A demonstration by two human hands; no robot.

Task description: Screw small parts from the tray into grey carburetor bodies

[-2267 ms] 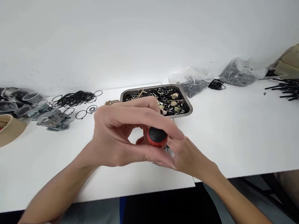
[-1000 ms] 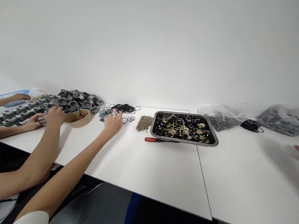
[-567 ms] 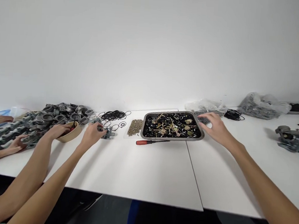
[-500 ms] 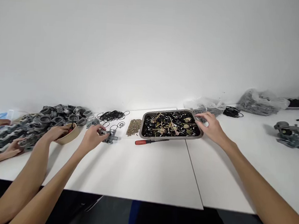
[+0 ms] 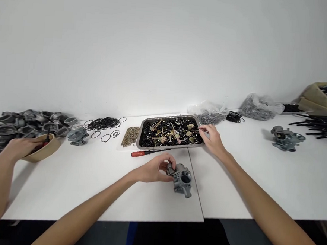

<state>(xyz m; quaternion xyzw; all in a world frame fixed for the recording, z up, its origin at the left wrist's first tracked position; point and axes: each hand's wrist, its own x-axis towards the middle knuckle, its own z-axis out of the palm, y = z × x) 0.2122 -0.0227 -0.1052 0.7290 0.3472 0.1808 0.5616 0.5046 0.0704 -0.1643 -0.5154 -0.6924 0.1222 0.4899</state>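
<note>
A grey metal carburetor (image 5: 182, 179) is gripped at its upper left side by the thumb and fingers of my left hand (image 5: 160, 169), close to the table's front edge. Its round bore faces me. My right hand (image 5: 209, 136) is at the right rim of a metal tray (image 5: 167, 147), with thumb and fingertips pinched together. What they hold, if anything, is too small to make out. Inside the tray lies a jumble of small black, brass and silver parts (image 5: 171, 132). A red-handled screwdriver (image 5: 139, 154) lies along the tray's near side.
Brass pieces (image 5: 130, 136) and black rubber rings (image 5: 103, 123) lie left of the tray. Another carburetor (image 5: 78, 135) stands there, and a third carburetor (image 5: 287, 138) at right. A co-worker's hand (image 5: 24, 148) reaches into a round tub (image 5: 45, 152). Plastic bags (image 5: 261, 107) sit by the wall.
My left hand has brought the carburetor from beside the rubber rings to the table in front of the tray. My right hand stays at the tray's right end, its fingers closer together. The view has shifted right.
</note>
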